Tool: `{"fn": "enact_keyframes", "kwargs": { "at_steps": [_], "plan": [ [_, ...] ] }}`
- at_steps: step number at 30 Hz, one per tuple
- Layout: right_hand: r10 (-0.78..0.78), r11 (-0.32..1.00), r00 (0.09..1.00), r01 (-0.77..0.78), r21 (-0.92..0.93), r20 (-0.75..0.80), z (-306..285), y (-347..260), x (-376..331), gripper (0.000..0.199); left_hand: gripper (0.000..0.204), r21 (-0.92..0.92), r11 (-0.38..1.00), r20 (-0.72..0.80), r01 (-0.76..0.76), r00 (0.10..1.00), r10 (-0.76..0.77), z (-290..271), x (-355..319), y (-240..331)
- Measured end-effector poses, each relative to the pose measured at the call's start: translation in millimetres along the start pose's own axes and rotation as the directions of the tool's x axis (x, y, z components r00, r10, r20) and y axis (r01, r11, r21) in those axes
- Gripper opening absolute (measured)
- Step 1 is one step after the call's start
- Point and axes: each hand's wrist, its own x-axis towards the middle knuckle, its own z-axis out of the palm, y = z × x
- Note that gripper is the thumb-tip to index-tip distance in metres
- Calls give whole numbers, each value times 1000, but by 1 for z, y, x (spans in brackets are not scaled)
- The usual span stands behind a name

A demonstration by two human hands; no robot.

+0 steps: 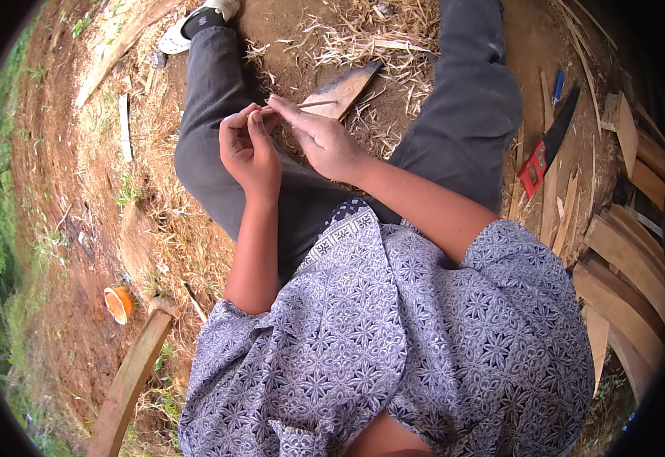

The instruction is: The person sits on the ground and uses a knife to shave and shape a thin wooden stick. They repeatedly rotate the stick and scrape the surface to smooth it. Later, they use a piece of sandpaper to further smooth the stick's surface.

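Observation:
My left hand [250, 152] is closed in a pinch, its thumb and fingertips on one end of a thin wooden stick [321, 103]. Beside it, my right hand [326, 143] has its fingers stretched out straight toward the left fingertips. The stick passes behind those right fingers and pokes out past them to the right; the right thumb is hidden. Both hands are over the space between my spread legs. Just beyond them, a flat wooden board with a dark edge [359, 85] lies on the ground.
Pale wood shavings [378, 38] litter the dirt between my feet. On the right lie a red-handled handsaw [534, 169], a blue tool [558, 85] and stacked curved wood pieces [621, 293]. An orange bowl [118, 305] and a wooden beam [130, 381] are at left.

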Motion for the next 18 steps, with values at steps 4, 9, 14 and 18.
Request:
{"fn": "enact_keyframes", "kwargs": {
  "at_steps": [4,9,14,18],
  "plan": [
    [348,856,923,-383,-346,-161,-19,64,-19,47,9,28,999,11,25,1000,-25,-4,-1,-5],
    [242,950,966,-255,-180,-93,-32,68,-22,50,9,-9,1000,15,13,1000,-12,1,-2,1],
    [93,996,995,-93,3,30,-8,-4,-1,48,10,-13,1000,6,13,1000,-13,-3,-3,-7],
    [448,846,889,-455,-279,-93,-38,79,-23,46,10,-3,1000,-11,29,1000,-29,-1,-5,-1]
  ]
}}
